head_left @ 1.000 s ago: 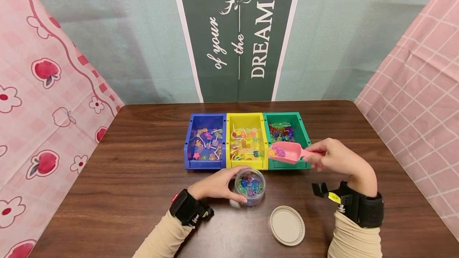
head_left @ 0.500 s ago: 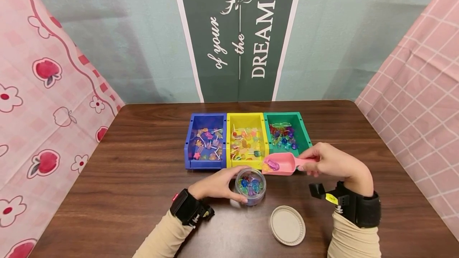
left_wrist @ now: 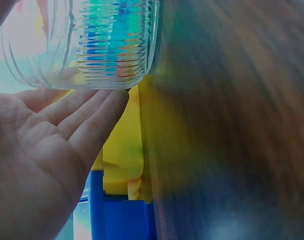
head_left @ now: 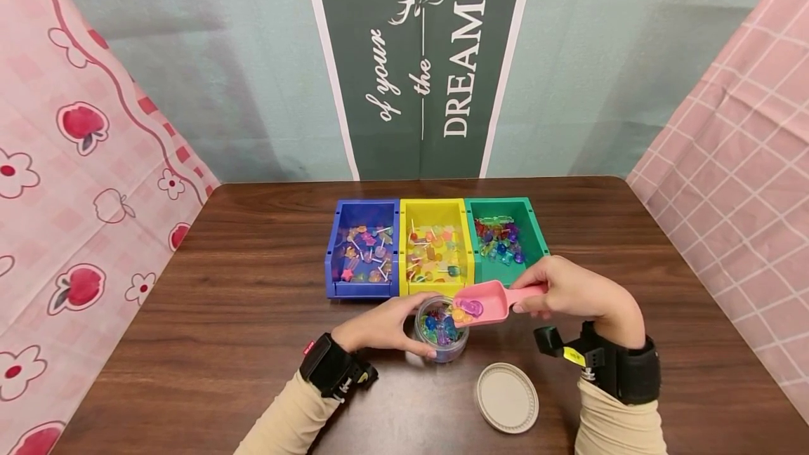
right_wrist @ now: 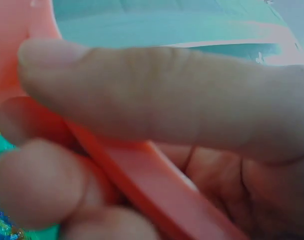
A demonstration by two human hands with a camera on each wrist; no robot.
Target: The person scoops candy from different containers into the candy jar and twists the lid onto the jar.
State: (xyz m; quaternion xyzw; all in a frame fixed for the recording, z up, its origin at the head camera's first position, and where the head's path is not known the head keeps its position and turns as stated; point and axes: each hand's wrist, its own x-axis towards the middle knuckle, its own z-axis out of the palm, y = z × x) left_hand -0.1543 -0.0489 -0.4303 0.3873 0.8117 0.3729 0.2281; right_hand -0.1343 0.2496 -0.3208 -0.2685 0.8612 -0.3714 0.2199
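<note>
My left hand (head_left: 384, 327) grips a clear ribbed jar (left_wrist: 112, 55), thumb on the near side and fingers along the far side. Colourful translucent pieces lie in the jar, blue and green among them. With thumb and curled fingers my right hand (head_left: 571, 286) holds the handle of a pink scoop (head_left: 496, 293). In the scoop are purple and orange pieces (head_left: 468, 309) near its front lip, which overlaps the jar's right rim in the head view. The right wrist view shows the thumb pressed over the scoop's handle (right_wrist: 156, 185).
Behind the jar stand joined blue (head_left: 362, 290), yellow (head_left: 436, 289) and green (head_left: 489, 272) bins, each with small colourful pieces inside. A round cream lid (head_left: 507, 397) lies on the brown wooden table (head_left: 253, 265), to the front right of the jar.
My right hand has carried the loaded scoop left and toward me, from the front of the green bin to the jar's rim. The left hand and jar have stayed put.
</note>
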